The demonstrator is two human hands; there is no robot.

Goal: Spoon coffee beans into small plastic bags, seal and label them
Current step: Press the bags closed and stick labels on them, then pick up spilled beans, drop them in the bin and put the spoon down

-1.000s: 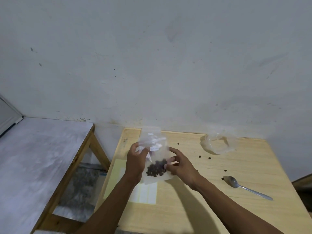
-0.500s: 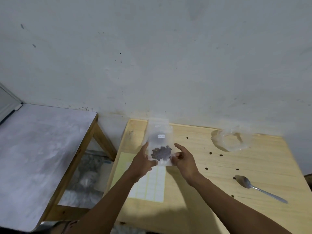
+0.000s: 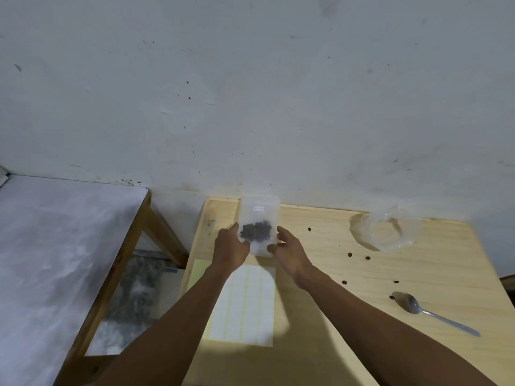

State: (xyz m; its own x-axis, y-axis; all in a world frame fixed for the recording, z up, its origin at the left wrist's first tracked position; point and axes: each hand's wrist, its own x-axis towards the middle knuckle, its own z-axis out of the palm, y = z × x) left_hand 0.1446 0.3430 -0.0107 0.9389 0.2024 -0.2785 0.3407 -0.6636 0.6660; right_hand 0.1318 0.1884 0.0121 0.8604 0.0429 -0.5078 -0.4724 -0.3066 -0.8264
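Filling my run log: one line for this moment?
left hand: holds bean bag | right hand: holds bag | label: on | spoon: on table

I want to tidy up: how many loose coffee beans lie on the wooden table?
6 that I can see: one near the far edge, two below the empty bag, two further forward, one beside the spoon. The arms may hide others.
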